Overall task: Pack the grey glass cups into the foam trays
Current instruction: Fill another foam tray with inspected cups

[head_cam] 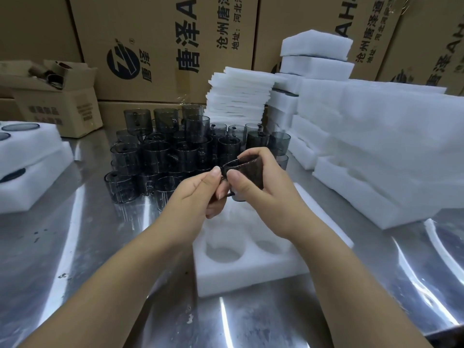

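My right hand (261, 187) grips a grey glass cup (247, 169) around its body, held tilted above a white foam tray (251, 275). My left hand (198, 194) pinches the cup's handle with thumb and fingers. The tray lies flat on the steel table in front of me, and its two near round holes hold nothing; the far holes are hidden behind my hands. Several more grey glass cups (160, 151) stand stacked in a cluster on the table just beyond my hands.
Filled foam trays (30, 156) sit stacked at the left. Foam sheets (238, 96) and thick foam trays (376, 156) are piled at the back and right. Cardboard cartons (163, 46) form a wall behind, and a small open box (57, 96) stands at left.
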